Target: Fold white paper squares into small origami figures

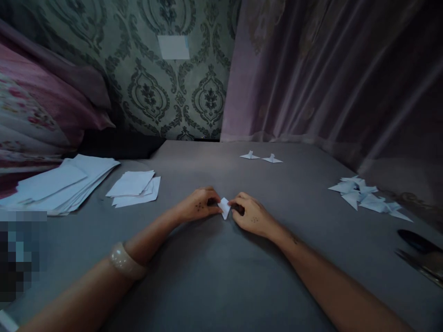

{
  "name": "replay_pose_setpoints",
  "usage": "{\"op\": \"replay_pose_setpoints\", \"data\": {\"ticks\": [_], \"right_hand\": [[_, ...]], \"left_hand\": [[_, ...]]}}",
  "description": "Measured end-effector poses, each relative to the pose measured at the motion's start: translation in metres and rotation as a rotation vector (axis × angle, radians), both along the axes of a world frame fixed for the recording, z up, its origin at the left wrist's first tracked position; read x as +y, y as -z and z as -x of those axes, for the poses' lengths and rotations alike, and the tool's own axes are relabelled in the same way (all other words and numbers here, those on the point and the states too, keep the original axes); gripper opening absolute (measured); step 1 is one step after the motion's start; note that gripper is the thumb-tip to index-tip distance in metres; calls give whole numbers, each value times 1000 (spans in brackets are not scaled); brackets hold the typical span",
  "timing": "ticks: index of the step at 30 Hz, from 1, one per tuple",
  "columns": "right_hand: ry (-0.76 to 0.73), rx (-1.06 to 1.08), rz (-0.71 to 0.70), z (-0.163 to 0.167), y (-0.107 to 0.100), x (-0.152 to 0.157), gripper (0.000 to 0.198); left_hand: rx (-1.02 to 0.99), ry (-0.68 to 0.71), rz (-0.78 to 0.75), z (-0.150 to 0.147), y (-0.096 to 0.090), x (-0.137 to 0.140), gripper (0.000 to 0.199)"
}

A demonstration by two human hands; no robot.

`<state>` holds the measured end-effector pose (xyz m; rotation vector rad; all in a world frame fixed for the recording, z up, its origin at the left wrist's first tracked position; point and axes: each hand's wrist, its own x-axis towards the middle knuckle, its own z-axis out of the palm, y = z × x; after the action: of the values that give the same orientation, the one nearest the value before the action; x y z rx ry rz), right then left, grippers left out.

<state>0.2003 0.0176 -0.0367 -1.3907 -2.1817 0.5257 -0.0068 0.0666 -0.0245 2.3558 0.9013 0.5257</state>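
A small white folded paper (225, 209), shaped like a kite with its narrow point toward me, is between my two hands above the grey tabletop. My left hand (200, 203) pinches its left edge between thumb and fingers. From the other side, my right hand (252, 213) grips the right edge with thumb and forefinger. Both hands are closed on the same piece, and the fingertips cover its side corners. Farther back stand two folded paper cranes (272, 158), side by side.
Square white sheets (133, 183) lie left of my hands, beside a larger paper stack (72, 177). Several folded paper pieces (370, 197) are heaped at the right. Scissors (420, 258) rest near the right edge. A curtain (294, 83) hangs behind the grey table (214, 286).
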Motion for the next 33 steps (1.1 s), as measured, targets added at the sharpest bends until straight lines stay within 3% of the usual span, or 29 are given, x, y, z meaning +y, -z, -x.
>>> {"op": "replay_pose_setpoints", "data": {"ticks": [7,16,24,33], "right_hand": [[-9,43,14,-2,0,4,18],[43,97,108,-2,1,23,17],[97,110,166,-1,1,31,16],[107,146,169,-1,5,32,17]], "left_hand": [[-54,-33,5,1,3,-5,22],[-29,-305,56,-13,6,-12,20],[-59,-360,110,-14,13,-8,22],[-113,-446,255,-16,6,-10,21]]}}
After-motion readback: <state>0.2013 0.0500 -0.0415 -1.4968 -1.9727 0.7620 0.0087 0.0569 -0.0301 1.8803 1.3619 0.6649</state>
